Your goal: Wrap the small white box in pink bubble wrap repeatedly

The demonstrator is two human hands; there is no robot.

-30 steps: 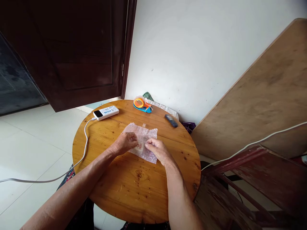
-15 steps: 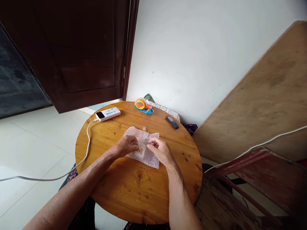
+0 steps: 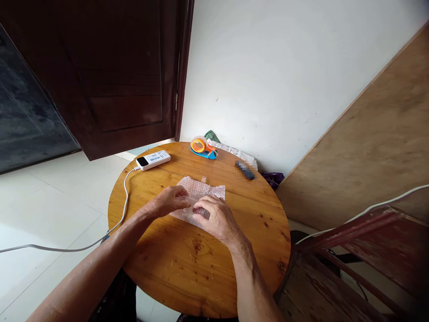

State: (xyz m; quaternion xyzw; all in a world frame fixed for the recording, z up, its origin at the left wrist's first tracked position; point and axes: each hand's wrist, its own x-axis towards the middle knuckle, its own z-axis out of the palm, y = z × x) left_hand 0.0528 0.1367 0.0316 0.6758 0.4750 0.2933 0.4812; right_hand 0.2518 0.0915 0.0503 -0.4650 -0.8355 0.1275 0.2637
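Note:
A sheet of clear bubble wrap lies near the middle of the round wooden table. My left hand is over its left side, fingers curled on a raised piece of the wrap. From the right, my right hand bends thumb and fingers around a folded part of the same wrap, close to my left fingertips. Whatever lies inside the fold is hidden by my hands and the plastic. A short strip of clear tape sticks out at the wrap's far edge.
An orange and blue tape dispenser stands at the table's far edge. To its left lies a white device with a cable running off left. A dark, blurred-out object lies at right. A wooden chair stands right.
My right hand has moved left and brought the wrap's right part over. The pale item with red print, visible before, is now covered. The view has shifted slightly.

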